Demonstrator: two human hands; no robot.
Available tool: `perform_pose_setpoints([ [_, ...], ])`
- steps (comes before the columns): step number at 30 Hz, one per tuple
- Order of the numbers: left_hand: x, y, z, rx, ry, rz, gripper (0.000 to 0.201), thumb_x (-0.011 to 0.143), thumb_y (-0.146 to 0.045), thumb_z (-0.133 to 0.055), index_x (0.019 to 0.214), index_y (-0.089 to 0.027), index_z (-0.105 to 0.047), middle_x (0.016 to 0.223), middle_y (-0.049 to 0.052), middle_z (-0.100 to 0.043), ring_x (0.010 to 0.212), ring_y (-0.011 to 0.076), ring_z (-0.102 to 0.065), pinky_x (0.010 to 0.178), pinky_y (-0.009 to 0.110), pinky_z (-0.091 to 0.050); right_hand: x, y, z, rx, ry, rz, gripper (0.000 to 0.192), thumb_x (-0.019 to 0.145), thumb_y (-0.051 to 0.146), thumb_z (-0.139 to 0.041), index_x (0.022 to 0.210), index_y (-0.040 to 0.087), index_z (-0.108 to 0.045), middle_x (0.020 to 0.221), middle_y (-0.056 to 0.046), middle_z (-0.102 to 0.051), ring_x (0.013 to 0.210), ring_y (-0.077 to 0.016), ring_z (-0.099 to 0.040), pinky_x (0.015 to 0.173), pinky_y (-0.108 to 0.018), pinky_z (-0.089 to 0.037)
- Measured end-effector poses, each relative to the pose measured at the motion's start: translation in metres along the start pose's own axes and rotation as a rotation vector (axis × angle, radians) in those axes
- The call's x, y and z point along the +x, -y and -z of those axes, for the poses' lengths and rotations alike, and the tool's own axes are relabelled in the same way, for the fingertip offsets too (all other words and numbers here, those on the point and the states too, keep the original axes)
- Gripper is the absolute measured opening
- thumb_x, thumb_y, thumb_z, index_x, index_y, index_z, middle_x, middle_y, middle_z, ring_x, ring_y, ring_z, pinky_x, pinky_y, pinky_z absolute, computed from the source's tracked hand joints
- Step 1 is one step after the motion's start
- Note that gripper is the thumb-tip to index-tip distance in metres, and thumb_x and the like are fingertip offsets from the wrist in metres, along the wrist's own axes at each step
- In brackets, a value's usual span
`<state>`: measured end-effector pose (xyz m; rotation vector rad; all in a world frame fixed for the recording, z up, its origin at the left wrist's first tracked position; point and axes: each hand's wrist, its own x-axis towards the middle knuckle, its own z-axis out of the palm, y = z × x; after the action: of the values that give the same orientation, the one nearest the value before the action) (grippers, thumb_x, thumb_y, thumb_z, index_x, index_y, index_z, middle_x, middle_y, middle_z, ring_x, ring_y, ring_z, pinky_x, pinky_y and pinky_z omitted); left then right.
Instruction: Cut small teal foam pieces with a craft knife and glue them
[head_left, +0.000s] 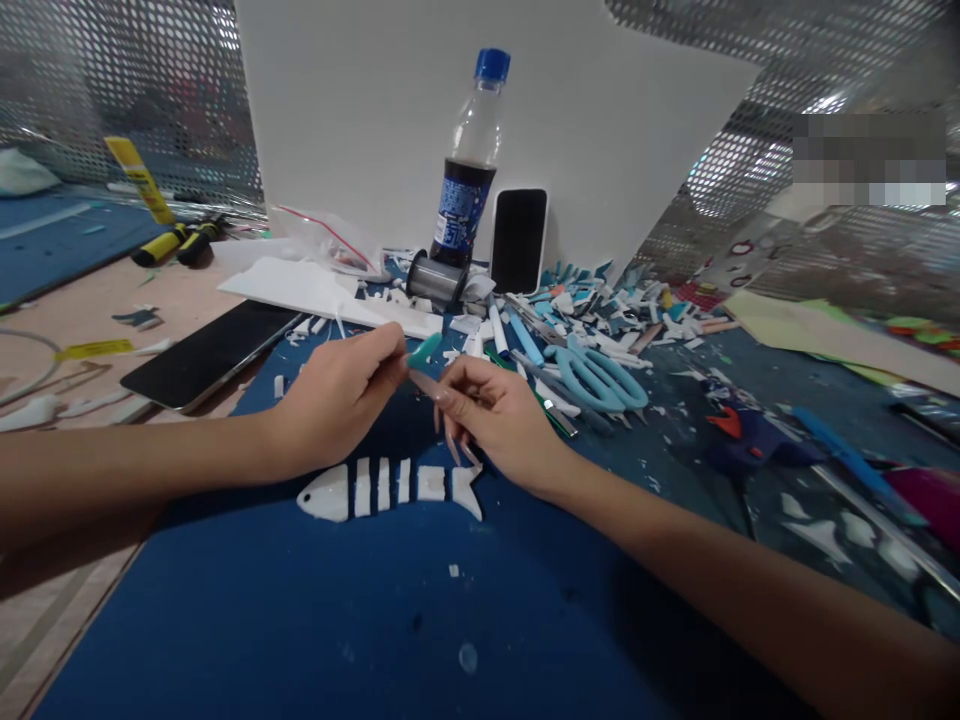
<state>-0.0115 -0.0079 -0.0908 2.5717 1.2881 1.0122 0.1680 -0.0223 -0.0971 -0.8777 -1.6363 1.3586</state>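
My left hand [345, 390] is closed, pinching a small teal, fin-shaped piece [426, 349] between thumb and forefinger. Close beside it, my right hand [502, 410] has its fingers curled and its thumb pointing at the teal piece. A thin pale tip shows at that thumb; whether it is a long nail or a held thing I cannot make out. Below both hands lies a white fish [326, 494] cut into several separate pieces, with a dark eye on the head. The forked tail piece [466, 490] is under my right fingertips, apparently not gripped.
A blue mat [337, 620] covers the work surface. Behind my hands are a cola bottle [465, 190], a leaning phone [519, 240], a wire spool [435, 278], blue-handled scissors [596, 375] and many scraps. Another phone [214, 350] lies left; a glue gun [750, 435] lies right.
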Motion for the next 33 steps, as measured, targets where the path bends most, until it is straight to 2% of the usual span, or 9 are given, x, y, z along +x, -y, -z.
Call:
perform_pose_setpoints([
  [3,0.003,0.008,-0.002,0.141,0.052,0.021,0.016,0.09,-0.024,-0.036,0.075,-0.019,-0.04,0.057,-0.003,-0.046,0.045,0.0097,-0.04,0.045,0.023,-0.029,-0.001,0.001,-0.001,0.001,-0.093,0.011,0.03,0.088,0.039,-0.053,0.066,0.018,-0.049,0.045,0.008,-0.047,0.034,-0.0034,-0.046,0.035,-0.015,-0.036],
  [6,0.008,0.019,-0.006,0.414,0.058,-0.083,0.012,0.088,-0.023,-0.039,0.083,-0.016,-0.047,0.075,0.006,-0.056,0.067,0.0169,-0.052,0.058,0.027,-0.039,-0.001,0.002,-0.001,0.01,-0.16,-0.011,0.031,0.089,0.036,-0.051,0.064,0.018,-0.047,0.042,0.008,-0.047,0.031,-0.0033,-0.044,0.033,-0.015,-0.033],
  [10,0.015,0.03,-0.012,0.608,0.174,-0.213,0.02,0.088,-0.03,-0.043,0.082,-0.013,-0.052,0.079,0.01,-0.058,0.081,0.0239,-0.051,0.072,0.035,-0.042,-0.001,0.002,0.0,0.036,-0.192,-0.023,0.032,0.089,0.036,-0.052,0.062,0.019,-0.047,0.041,0.008,-0.047,0.029,-0.0031,-0.041,0.032,-0.015,-0.033],
  [14,0.019,0.03,-0.013,0.571,0.295,-0.261,0.025,0.091,-0.027,-0.036,0.083,-0.013,-0.056,0.077,0.008,-0.058,0.074,0.0205,-0.05,0.076,0.035,-0.04,0.0,0.0,0.0,0.046,-0.214,-0.034,0.032,0.089,0.036,-0.052,0.062,0.019,-0.046,0.04,0.008,-0.046,0.029,-0.0028,-0.039,0.031,-0.015,-0.03],
  [17,0.023,0.026,-0.01,0.518,0.375,-0.259,0.026,0.092,-0.023,-0.036,0.079,-0.016,-0.057,0.073,0.007,-0.057,0.073,0.0201,-0.047,0.069,0.032,-0.036,-0.001,0.001,0.0,0.05,-0.227,-0.046,0.032,0.089,0.034,-0.051,0.062,0.018,-0.046,0.039,0.008,-0.046,0.028,-0.0027,-0.038,0.032,-0.015,-0.03],
  [21,0.026,0.024,-0.006,0.459,0.41,-0.275,0.023,0.09,-0.019,-0.039,0.073,-0.016,-0.056,0.07,0.006,-0.056,0.076,0.0205,-0.045,0.061,0.03,-0.029,-0.001,0.003,-0.001,0.057,-0.238,-0.055,0.032,0.089,0.033,-0.051,0.062,0.019,-0.046,0.038,0.008,-0.046,0.027,-0.0032,-0.04,0.03,-0.015,-0.03],
  [25,0.027,0.026,-0.007,0.4,0.43,-0.314,0.025,0.09,-0.019,-0.037,0.072,-0.016,-0.054,0.068,0.004,-0.054,0.071,0.0178,-0.044,0.062,0.03,-0.029,-0.001,0.002,-0.001,0.066,-0.259,-0.06,0.032,0.087,0.035,-0.055,0.06,0.018,-0.047,0.037,0.008,-0.045,0.027,-0.0033,-0.037,0.03,-0.016,-0.029],
  [29,0.025,0.03,-0.009,0.324,0.403,-0.31,0.026,0.091,-0.02,-0.035,0.071,-0.016,-0.052,0.067,0.004,-0.053,0.068,0.0164,-0.043,0.063,0.029,-0.031,-0.001,0.001,-0.001,0.064,-0.266,-0.041,0.032,0.086,0.036,-0.056,0.059,0.018,-0.049,0.037,0.008,-0.046,0.027,-0.0033,-0.037,0.03,-0.016,-0.029],
  [33,0.02,0.025,-0.005,0.094,0.196,-0.158,0.021,0.088,-0.019,-0.039,0.071,-0.016,-0.05,0.069,0.003,-0.051,0.067,0.0142,-0.043,0.063,0.027,-0.033,-0.002,0.002,0.0,0.093,-0.246,-0.041,0.032,0.085,0.036,-0.055,0.059,0.018,-0.05,0.036,0.008,-0.045,0.025,-0.0037,-0.036,0.028,-0.017,-0.028],
])
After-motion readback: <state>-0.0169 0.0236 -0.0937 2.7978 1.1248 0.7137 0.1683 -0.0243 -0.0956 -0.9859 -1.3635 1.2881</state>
